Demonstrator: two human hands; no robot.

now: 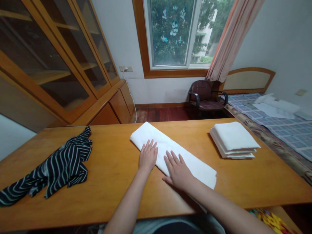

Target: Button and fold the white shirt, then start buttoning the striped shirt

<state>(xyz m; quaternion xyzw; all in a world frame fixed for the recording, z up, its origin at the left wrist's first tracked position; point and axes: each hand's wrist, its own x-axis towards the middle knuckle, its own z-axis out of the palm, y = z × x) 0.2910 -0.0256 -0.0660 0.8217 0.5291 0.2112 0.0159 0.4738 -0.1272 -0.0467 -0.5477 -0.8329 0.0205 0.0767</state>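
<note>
A white cloth [192, 159], folded into a long strip, lies slantwise across the wooden table, its lower right end close to the front edge. My left hand [148, 156] rests flat on its near side toward the upper left end, fingers extended. Farther right, my right hand [177, 170] lies on the same strip with fingers spread and the thumb out along the near edge. Neither hand grips anything. Part of the cloth is hidden under my right hand and forearm.
A stack of folded white cloths [235, 139] sits at the table's right. On the left lies a crumpled black-and-white striped garment [68, 161]. Beyond the wooden table [109, 182] are a dark office chair [204, 96], a bed [280, 120] and a glass-fronted cabinet [80, 107].
</note>
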